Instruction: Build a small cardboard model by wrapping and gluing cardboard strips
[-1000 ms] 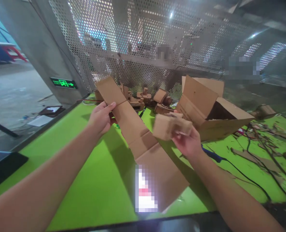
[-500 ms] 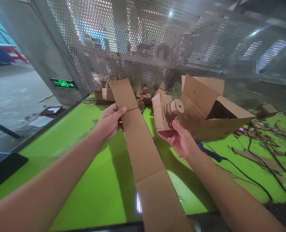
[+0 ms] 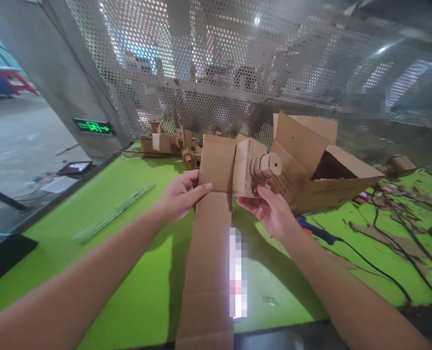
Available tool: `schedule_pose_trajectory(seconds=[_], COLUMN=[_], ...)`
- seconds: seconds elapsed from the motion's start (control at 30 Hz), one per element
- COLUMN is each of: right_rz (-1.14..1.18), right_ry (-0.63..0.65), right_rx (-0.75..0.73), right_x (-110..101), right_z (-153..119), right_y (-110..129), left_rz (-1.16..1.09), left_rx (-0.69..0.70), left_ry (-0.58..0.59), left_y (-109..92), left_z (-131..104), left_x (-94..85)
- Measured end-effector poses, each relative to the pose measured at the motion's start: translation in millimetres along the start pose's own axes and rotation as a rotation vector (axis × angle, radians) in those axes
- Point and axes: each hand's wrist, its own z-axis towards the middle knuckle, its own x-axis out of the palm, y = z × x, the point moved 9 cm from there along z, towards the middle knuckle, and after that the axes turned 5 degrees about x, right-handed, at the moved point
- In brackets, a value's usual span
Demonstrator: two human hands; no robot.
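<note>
A long, creased cardboard strip runs from the middle of the view down to the bottom edge. My left hand pinches its left side near the top crease, thumb on the face. In my right hand is a small cardboard box with a round-ended cardboard knob on its right face; the thumb lies below the knob and the fingers are under the box. The strip's top section stands against or very close to the box's left side.
An open cardboard carton stands behind on the right, a blue glue gun with its cable before it. Cardboard scraps litter the right. Several cardboard models stand at the back left. A transparent ruler lies left.
The strip's top has moved right and slightly down, up beside the small box, and the strip now hangs straighter. My left hand moved right with it; my right hand hardly moved.
</note>
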Motion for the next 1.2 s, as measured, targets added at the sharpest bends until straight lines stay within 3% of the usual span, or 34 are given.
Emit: schedule_pose_trajectory(seconds=[0.4, 0.63, 0.87, 1.2], right_rz=[-0.032, -0.021, -0.009, -0.021], right_ry=[-0.048, -0.021, -0.084, -0.094], right_rx=[-0.042, -0.034, -0.062, -0.049], right_x=[-4.8, 5.4, -4.3, -6.9], right_z=[0.6, -2.9, 0.0, 0.8], right_y=[7.5, 3.0, 9.3, 4.9], left_rz=[0.115, 0.099, 0.131, 0.179], left_rx=[-0.005, -0.028, 0.024, -0.001], left_ry=[0.014, -0.006, -0.058, -0.07], left_y=[-2.2, 3.8, -6.0, 5.7], left_z=[-0.9, -1.5, -2.0, -1.5], left_x=[3.9, 4.6, 0.0, -4.1])
